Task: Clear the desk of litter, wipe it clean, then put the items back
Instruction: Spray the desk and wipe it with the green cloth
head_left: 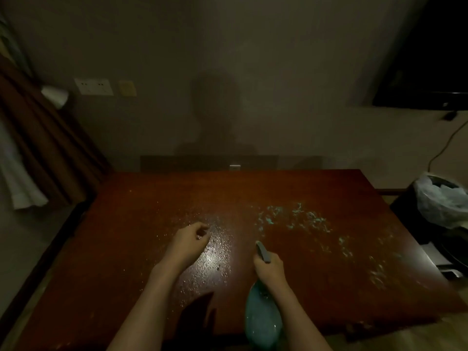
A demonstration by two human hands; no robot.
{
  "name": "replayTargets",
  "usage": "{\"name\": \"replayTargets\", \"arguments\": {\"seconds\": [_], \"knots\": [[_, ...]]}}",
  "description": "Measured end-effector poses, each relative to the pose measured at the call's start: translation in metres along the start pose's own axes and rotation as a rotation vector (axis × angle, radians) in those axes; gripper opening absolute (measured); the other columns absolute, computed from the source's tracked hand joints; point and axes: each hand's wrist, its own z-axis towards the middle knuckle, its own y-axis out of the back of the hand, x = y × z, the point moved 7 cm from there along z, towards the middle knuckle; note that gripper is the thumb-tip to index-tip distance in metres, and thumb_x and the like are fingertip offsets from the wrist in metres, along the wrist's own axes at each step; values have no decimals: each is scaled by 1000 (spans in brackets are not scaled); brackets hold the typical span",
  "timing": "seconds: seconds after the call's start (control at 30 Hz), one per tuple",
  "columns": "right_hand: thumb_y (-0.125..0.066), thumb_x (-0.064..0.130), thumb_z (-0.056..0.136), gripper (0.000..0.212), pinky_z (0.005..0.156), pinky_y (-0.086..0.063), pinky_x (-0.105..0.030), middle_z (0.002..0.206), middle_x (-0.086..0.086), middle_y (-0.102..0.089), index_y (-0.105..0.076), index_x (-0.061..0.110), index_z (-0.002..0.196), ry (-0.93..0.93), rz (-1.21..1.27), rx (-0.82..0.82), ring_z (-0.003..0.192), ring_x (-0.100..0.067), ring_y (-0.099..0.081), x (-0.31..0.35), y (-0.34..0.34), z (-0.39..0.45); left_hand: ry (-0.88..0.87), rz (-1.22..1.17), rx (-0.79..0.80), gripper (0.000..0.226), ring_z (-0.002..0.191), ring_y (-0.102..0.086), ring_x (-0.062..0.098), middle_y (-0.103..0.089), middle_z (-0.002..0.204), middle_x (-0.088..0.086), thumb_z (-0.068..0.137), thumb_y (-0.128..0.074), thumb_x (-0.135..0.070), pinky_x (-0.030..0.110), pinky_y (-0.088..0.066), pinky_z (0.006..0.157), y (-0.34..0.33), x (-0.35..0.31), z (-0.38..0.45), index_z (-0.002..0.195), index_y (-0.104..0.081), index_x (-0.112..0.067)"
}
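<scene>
Nearest the camera, a teal spray bottle (263,317) hangs over the near edge of the desk (152,198), its body tilted down toward the viewer and its grey nozzle pointing away, out over the wood. Right hand (269,268) grips the bottle's neck, fingers curled round it just behind the nozzle, forearm running back to the bottom of the frame. Left hand (190,240) sits a little farther and to the left, above the desktop, fingers loosely curled and holding nothing; whether it touches the surface cannot be told.

Between and beyond the hands the reddish-brown desktop glistens with fine droplets (210,252), thickest just right of the left hand where light glares off the wet wood. Farther right, pale teal foam (296,216) lies in scattered streaks and blobs across the middle of the desk, and thinner patches trail toward the near right corner.

At the far edge a small white object (235,167) stands against a dark strip along the wall; what it is cannot be told. On the wall at far left are a white socket plate (93,86) and a smaller yellowish plate (127,88). Brown curtain (43,138) hangs down the left side. To the right of the desk stands a black bin (415,219) lined with a clear bag, and above it a dark screen (430,59) is mounted on the wall with a cable (445,143) hanging below.
</scene>
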Motion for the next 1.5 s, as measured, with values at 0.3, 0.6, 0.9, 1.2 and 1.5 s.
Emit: {"name": "replayTargets", "arguments": {"seconds": [0.3, 0.6, 0.9, 1.2, 1.5], "knots": [[-47, 9, 92, 38, 46, -24, -20, 56, 2, -38, -36, 16, 56, 58, -52, 38, 48, -9, -32, -42, 28, -47, 9, -12, -34, 31, 94, -54, 8, -59, 105, -4, 95, -55, -23, 23, -42, 81, -39, -17, -75, 125, -58, -17], [-49, 17, 93, 33, 50, -32, -24, 62, -1, -46, -45, 13, 61, 34, 14, 68, 53, -12, -41, -100, 12, -100, 82, 44, -41, 32, 93, -54, 11, -63, 116, 4, 94, -56, -21, 25, -43, 80, -52, 6, -141, 125, -58, -15], [-50, 18, 92, 28, 48, -32, -19, 66, 0, -51, -48, 17, 64, 57, -59, 138, 55, -10, -45, -111, -4, -129, 60, 45, -3, 32, 93, -55, 11, -59, 106, -3, 95, -55, -22, 24, -43, 79, -57, 6, -164, 126, -57, -17], [-48, 15, 92, 30, 51, -32, -19, 78, -1, -52, -58, 1, 117, 92, -190, 208, 64, -9, -45, -118, -19, -156, 5, 25, 3, 30, 91, -55, 10, -60, 104, -6, 94, -56, -23, 24, -40, 78, -47, 3, -169, 123, -59, -18], [-50, 13, 92, 10, 61, -39, -28, 72, 1, -50, -53, 10, 83, -5, -66, 19, 69, -17, -52, -131, -4, -175, -28, 9, 66, 31, 95, -56, 11, -59, 105, -5, 95, -56, -23, 26, -46, 83, -52, 19, -182, 125, -58, -18]]}}
